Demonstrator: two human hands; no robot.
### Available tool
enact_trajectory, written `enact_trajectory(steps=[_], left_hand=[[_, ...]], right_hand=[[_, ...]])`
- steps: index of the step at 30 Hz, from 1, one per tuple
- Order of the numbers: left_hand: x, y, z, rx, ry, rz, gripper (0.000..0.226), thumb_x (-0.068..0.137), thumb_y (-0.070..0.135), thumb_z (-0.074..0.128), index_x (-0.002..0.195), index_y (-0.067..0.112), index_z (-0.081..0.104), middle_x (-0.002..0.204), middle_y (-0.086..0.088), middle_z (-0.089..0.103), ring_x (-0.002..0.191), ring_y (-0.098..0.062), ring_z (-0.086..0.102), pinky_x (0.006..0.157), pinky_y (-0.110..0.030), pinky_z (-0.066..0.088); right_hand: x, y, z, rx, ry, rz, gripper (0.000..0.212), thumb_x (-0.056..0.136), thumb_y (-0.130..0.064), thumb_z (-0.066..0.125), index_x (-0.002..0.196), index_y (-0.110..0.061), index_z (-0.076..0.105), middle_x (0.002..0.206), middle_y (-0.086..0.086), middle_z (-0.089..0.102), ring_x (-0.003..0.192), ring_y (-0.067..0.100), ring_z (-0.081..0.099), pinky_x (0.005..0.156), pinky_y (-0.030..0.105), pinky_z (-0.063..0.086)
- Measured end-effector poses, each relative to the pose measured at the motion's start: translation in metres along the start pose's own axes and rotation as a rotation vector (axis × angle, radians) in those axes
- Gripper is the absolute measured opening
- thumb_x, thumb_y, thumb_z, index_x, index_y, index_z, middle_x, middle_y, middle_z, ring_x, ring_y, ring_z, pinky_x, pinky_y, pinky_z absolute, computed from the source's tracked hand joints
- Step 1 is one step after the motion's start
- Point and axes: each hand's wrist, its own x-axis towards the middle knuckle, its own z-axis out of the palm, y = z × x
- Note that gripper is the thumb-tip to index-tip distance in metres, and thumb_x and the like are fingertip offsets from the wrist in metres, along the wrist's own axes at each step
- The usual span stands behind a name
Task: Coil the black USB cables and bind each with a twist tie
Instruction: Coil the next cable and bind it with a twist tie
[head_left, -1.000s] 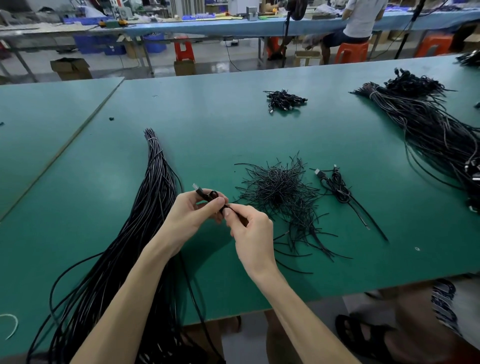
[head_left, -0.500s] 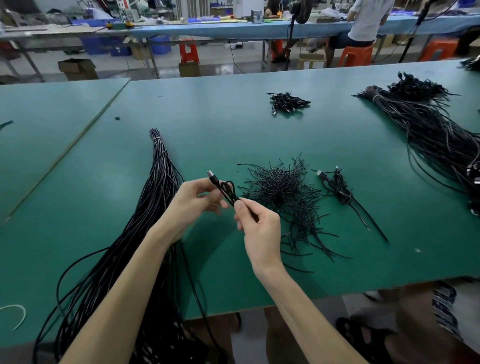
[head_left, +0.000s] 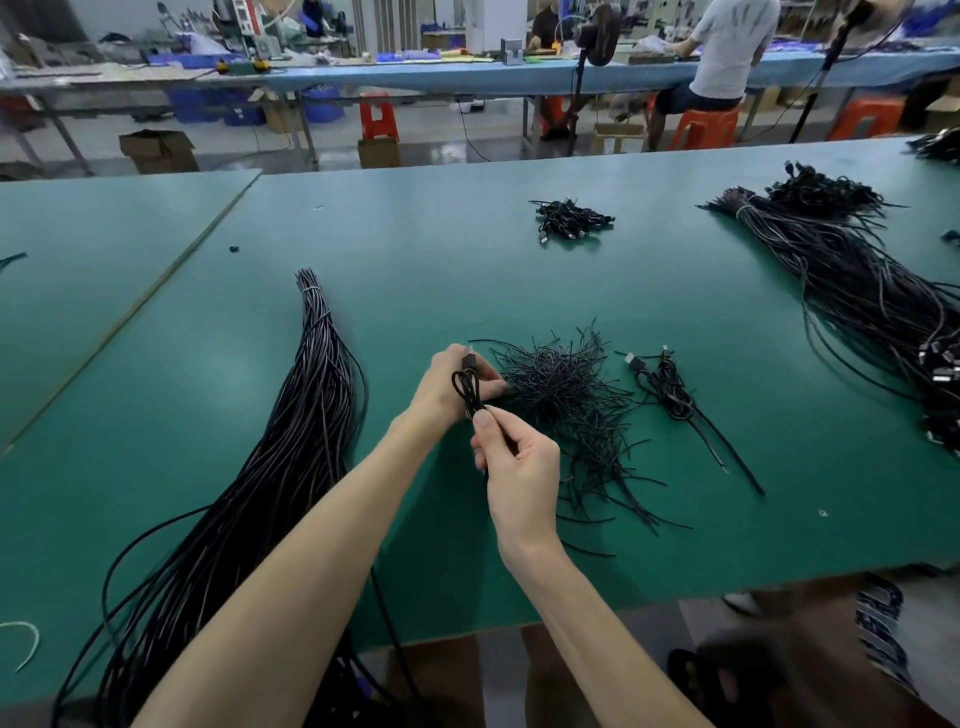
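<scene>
Now | left hand (head_left: 441, 387) grips thin glossy black cable loop (head_left: 469, 401) | right hand (head_left: 519, 467) pinches its lower end

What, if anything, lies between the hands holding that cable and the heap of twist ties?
Nothing visible does. The left hand and right hand both hold the coiled cable. The heap of twist ties lies on the green table just to their right, and its near edge reaches the left hand.

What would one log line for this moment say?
left hand: holds coiled cable | right hand: pinches coil's lower end | twist tie pile: on table, right of hands
</scene>
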Motion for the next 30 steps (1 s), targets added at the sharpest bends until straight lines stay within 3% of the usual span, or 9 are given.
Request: enact_trajectory(steps=[2, 6, 10, 12, 15, 17, 21, 24, 30], left_hand=[[-0.001, 0.001, -0.003, 0.060, -0.003, -0.004, 0.010, 0.080, 0.018, 0.083, 0.085, 0.012, 0.077, 0.070, 0.008, 0.067, 0.066, -0.010, 0.063, 0.066, -0.024, 0.047], [-0.010, 0.003, -0.012, 0.077, 0.035, -0.056, 0.025, 0.080, 0.019, 0.086, 0.094, 0.004, 0.072, 0.084, -0.006, 0.070, 0.078, -0.024, 0.066, 0.073, -0.033, 0.053], [-0.016, 0.003, -0.011, -0.049, 0.067, -0.129, 0.008, 0.090, 0.007, 0.074, 0.091, 0.005, 0.066, 0.057, 0.008, 0.067, 0.056, 0.000, 0.065, 0.054, -0.014, 0.046], [-0.019, 0.002, -0.011, -0.120, 0.076, -0.151, 0.006, 0.094, 0.000, 0.064, 0.089, 0.003, 0.065, 0.051, 0.013, 0.065, 0.049, 0.004, 0.063, 0.050, -0.010, 0.043], [-0.024, 0.004, -0.011, -0.185, 0.098, -0.123, 0.009, 0.095, 0.003, 0.061, 0.087, 0.004, 0.067, 0.070, -0.001, 0.071, 0.070, -0.014, 0.070, 0.077, -0.031, 0.057], [-0.025, 0.005, -0.011, -0.113, 0.110, -0.063, 0.012, 0.093, 0.005, 0.070, 0.083, 0.013, 0.067, 0.082, -0.001, 0.071, 0.082, -0.022, 0.069, 0.080, -0.031, 0.057], [-0.026, 0.003, -0.004, -0.261, 0.073, -0.047, 0.023, 0.085, 0.022, 0.084, 0.088, 0.004, 0.069, 0.075, 0.010, 0.067, 0.073, -0.007, 0.063, 0.070, -0.020, 0.052], [-0.029, 0.006, 0.000, -0.173, 0.011, 0.001, 0.040, 0.075, 0.036, 0.092, 0.087, 0.003, 0.074, 0.074, 0.010, 0.058, 0.064, 0.003, 0.055, 0.063, -0.012, 0.046], [-0.030, 0.012, -0.003, -0.101, -0.078, 0.063, 0.023, 0.084, 0.015, 0.085, 0.094, -0.004, 0.078, 0.081, 0.006, 0.056, 0.063, 0.008, 0.057, 0.059, -0.007, 0.044]], right_hand=[[0.000, 0.000, 0.001, -0.007, -0.002, 0.001, 0.029, 0.104, -0.024, 0.062, 0.086, -0.041, 0.077, 0.063, -0.012, 0.057, 0.060, 0.007, 0.046, 0.060, 0.025, 0.043], [0.000, 0.000, 0.002, -0.020, -0.021, -0.014, 0.034, 0.104, -0.024, 0.062, 0.084, -0.048, 0.076, 0.064, -0.011, 0.056, 0.061, 0.009, 0.045, 0.063, 0.032, 0.043], [0.000, -0.001, 0.002, -0.022, -0.016, -0.008, 0.036, 0.104, -0.024, 0.061, 0.084, -0.051, 0.075, 0.064, -0.012, 0.057, 0.062, 0.009, 0.045, 0.064, 0.035, 0.043], [0.000, 0.000, 0.001, -0.019, -0.001, -0.005, 0.036, 0.104, -0.024, 0.061, 0.083, -0.050, 0.075, 0.064, -0.012, 0.057, 0.061, 0.008, 0.046, 0.064, 0.034, 0.044], [0.001, 0.001, 0.001, -0.010, 0.007, -0.005, 0.035, 0.104, -0.024, 0.062, 0.084, -0.050, 0.075, 0.064, -0.013, 0.059, 0.061, 0.007, 0.046, 0.062, 0.030, 0.044], [0.001, 0.002, 0.000, -0.002, 0.010, -0.002, 0.033, 0.104, -0.024, 0.062, 0.086, -0.048, 0.077, 0.065, -0.013, 0.059, 0.061, 0.006, 0.047, 0.062, 0.026, 0.045], [0.002, 0.006, 0.000, -0.001, 0.010, 0.003, 0.019, 0.104, -0.024, 0.062, 0.098, -0.030, 0.079, 0.065, -0.013, 0.058, 0.061, 0.006, 0.047, 0.063, 0.023, 0.044], [0.003, 0.010, 0.000, -0.018, 0.023, 0.012, 0.018, 0.104, -0.024, 0.062, 0.107, -0.019, 0.080, 0.063, -0.014, 0.058, 0.060, 0.005, 0.047, 0.063, 0.021, 0.044], [0.004, 0.011, -0.001, -0.031, 0.023, 0.006, 0.019, 0.104, -0.024, 0.062, 0.107, -0.016, 0.079, 0.063, -0.015, 0.058, 0.060, 0.005, 0.048, 0.062, 0.021, 0.044]])
